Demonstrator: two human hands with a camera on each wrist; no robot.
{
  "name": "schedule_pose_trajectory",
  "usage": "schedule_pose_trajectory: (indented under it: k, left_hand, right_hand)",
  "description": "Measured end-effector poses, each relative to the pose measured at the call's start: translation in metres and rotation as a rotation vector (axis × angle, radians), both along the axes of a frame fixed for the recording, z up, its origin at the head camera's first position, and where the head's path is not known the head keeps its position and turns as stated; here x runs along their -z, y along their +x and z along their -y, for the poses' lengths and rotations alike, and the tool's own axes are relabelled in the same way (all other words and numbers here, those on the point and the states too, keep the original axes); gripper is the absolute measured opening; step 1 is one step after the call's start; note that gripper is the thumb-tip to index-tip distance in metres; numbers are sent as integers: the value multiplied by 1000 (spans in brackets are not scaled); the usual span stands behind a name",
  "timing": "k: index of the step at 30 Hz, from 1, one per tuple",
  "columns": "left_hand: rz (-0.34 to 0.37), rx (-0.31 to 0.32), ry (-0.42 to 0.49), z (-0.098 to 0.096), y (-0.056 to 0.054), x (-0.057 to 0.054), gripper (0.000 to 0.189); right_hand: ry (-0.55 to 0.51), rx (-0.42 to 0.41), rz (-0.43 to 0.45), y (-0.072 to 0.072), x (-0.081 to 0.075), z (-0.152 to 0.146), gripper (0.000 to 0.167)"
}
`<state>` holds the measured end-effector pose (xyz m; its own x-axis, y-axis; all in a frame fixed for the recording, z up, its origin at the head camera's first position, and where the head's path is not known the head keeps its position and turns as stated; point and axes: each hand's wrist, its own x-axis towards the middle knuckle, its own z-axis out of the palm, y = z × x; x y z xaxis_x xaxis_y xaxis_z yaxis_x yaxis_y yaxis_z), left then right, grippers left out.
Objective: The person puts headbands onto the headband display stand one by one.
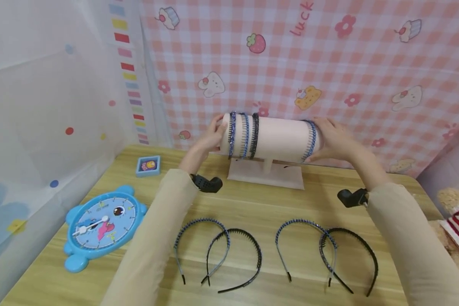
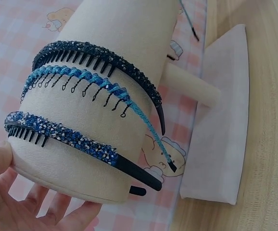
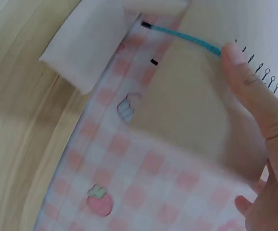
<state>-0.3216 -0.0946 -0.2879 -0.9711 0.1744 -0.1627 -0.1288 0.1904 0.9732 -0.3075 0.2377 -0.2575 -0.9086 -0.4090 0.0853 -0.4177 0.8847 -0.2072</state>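
A pale cylindrical headband stand [image 1: 281, 136] carries three headbands toward its left end: a glittery blue-and-silver headband [image 2: 67, 137], a blue braided headband [image 2: 88, 79] and a black sparkly headband [image 2: 98, 55]. My left hand [image 1: 213, 134] holds the stand's left end, its fingers spread around the rim below the glittery headband. Near the right end, another blue headband [image 1: 311, 141] circles the cylinder. My right hand [image 1: 334, 139] grips this one, with the thumb [image 3: 240, 70] pressed on its turquoise band and the other fingers partly hidden behind the cylinder.
On the wooden table, two overlapping pairs of headbands lie in front: a blue headband [image 1: 202, 220] with a black headband [image 1: 258, 250], and another such pair [image 1: 302, 221] to the right. A blue toy clock [image 1: 116, 221] and small framed picture [image 1: 148, 165] sit left. A plush toy [image 1: 453, 238] is at right.
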Motion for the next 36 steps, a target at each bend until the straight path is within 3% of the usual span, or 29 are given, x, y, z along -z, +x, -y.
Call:
schedule_pose_trajectory:
  k: [13, 17, 23, 29, 36]
  left_hand:
    - [-9, -11, 8, 5, -3, 1, 46]
    - [-10, -8, -1, 6, -2, 2, 46]
    - [-9, 0, -6, 7, 0, 5, 46]
    - [-7, -5, 15, 5, 0, 6, 46]
    - [-6, 3, 21, 1, -2, 4, 46]
  right_hand:
    - [111, 10, -83, -3, 2, 56, 115]
    - [78, -9, -104, -5, 5, 66, 115]
    - [12, -23, -105, -6, 14, 73, 112]
    - [76, -23, -106, -5, 13, 75, 107]
    - [77, -11, -122, -4, 10, 79, 100]
